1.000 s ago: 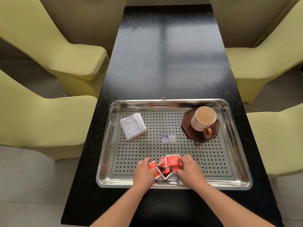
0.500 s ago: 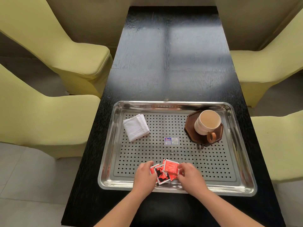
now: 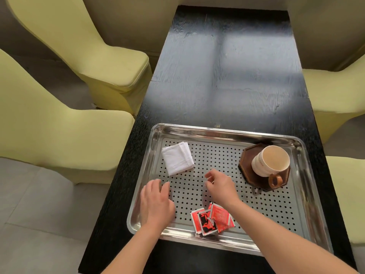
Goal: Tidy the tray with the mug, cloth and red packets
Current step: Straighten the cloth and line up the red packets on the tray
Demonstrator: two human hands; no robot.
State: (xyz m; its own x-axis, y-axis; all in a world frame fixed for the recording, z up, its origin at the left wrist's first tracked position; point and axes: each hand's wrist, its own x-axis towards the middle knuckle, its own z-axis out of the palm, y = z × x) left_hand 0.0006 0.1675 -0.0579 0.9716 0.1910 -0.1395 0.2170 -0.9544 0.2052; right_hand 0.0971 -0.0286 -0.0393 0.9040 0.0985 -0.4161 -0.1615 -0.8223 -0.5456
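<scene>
A perforated steel tray lies on the black table. The red packets sit in an overlapping pile at the tray's near edge, with nothing touching them. A folded white cloth rests at the tray's far left. A cream mug with a brown handle stands on a dark octagonal coaster at the far right. My left hand hovers open over the tray's left side, below the cloth. My right hand is over the tray's middle, fingers loosely curled and holding nothing; it hides the small sticker there.
The black wooden table stretches away beyond the tray. Yellow-covered chairs stand on both sides, two on the left and two on the right. Grey tiled floor shows at the lower left.
Both hands have let go of the red packets and moved away from them, the left hand to the left, the right hand toward the tray's middle. The camera has shifted.
</scene>
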